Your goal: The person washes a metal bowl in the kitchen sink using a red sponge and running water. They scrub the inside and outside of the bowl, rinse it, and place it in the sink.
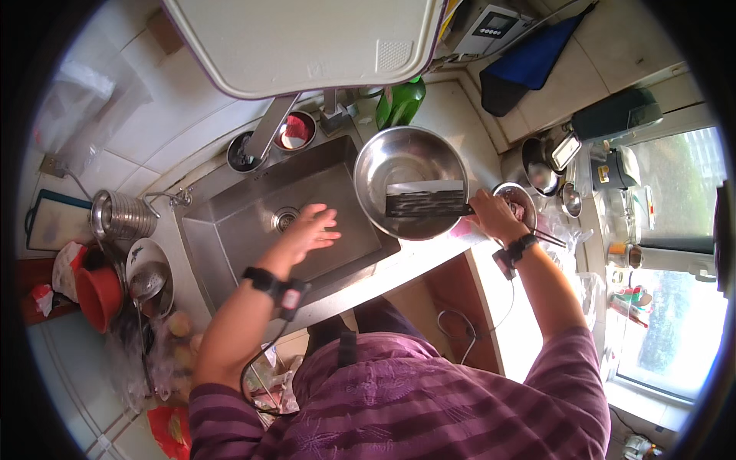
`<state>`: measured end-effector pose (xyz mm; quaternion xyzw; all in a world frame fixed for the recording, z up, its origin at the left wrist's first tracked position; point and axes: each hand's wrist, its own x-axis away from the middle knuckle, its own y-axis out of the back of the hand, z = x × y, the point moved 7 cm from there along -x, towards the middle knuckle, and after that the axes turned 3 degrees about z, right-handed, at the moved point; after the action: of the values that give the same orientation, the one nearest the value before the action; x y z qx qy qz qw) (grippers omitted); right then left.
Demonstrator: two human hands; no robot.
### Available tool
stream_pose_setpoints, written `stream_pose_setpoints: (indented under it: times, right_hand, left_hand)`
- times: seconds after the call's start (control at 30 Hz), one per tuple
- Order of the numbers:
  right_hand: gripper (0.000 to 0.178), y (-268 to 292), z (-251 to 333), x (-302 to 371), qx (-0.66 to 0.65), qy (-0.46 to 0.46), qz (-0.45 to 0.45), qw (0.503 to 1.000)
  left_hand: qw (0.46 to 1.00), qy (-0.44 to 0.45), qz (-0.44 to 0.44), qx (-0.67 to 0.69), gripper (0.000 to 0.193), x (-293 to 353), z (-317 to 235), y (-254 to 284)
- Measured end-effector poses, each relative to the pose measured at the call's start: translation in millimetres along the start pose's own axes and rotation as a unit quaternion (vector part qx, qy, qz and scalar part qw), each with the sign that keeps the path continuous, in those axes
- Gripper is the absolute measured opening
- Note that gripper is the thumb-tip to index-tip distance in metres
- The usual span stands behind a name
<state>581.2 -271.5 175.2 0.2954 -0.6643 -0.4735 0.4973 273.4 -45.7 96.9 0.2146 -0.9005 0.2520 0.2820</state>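
Observation:
My right hand is closed round the handle of a cleaver. Its broad, dark blade with a pale edge lies across the opening of a large stainless steel bowl. The bowl stands on the counter at the sink's right edge. Over the metal sink hovers my left hand, empty, its fingers apart, close to the drain. A small bowl of what looks like raw meat sits just beyond my right hand, partly hidden by it.
A white cutting board juts in overhead. Behind the steel bowl stands a green bottle. Two small bowls, one holding something red, sit behind the sink. At left are a red basin and a colander; a pot stands at right.

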Motion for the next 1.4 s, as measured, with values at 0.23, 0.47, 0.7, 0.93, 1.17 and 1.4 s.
stream_pose_setpoints:
  times: [0.23,0.47,0.7,0.93,1.17,1.4]
  right_hand:
    - [0.026,48.7,6.3,34.0,-0.232,-0.023,-0.080,0.969]
    - [0.029,47.6,15.9,44.3,-0.503,-0.056,0.003,0.863]
    - [0.034,43.8,93.5,24.0,-0.526,-0.020,0.101,0.844]
    - [0.047,-14.1,175.3,-11.4,-0.757,-0.079,0.297,0.577]
    - [0.038,-34.0,222.0,-49.2,-0.638,-0.028,0.267,0.722]
    - [0.019,12.5,317.2,-55.4,-0.548,0.084,0.308,0.774]
  left_hand:
    - [0.988,0.071,0.019,0.135,0.043,-95.6,45.1,-71.2]
    - [0.995,0.007,-0.049,0.084,0.027,-39.4,21.5,-47.1]
    - [0.983,0.099,-0.085,0.131,0.030,48.4,69.4,55.3]
    - [0.957,0.071,-0.208,0.189,0.030,53.1,155.2,157.8]
    - [0.944,0.012,-0.192,0.268,0.027,27.7,195.1,169.7]
    - [0.867,0.107,-0.428,0.232,0.063,67.9,215.5,186.3]
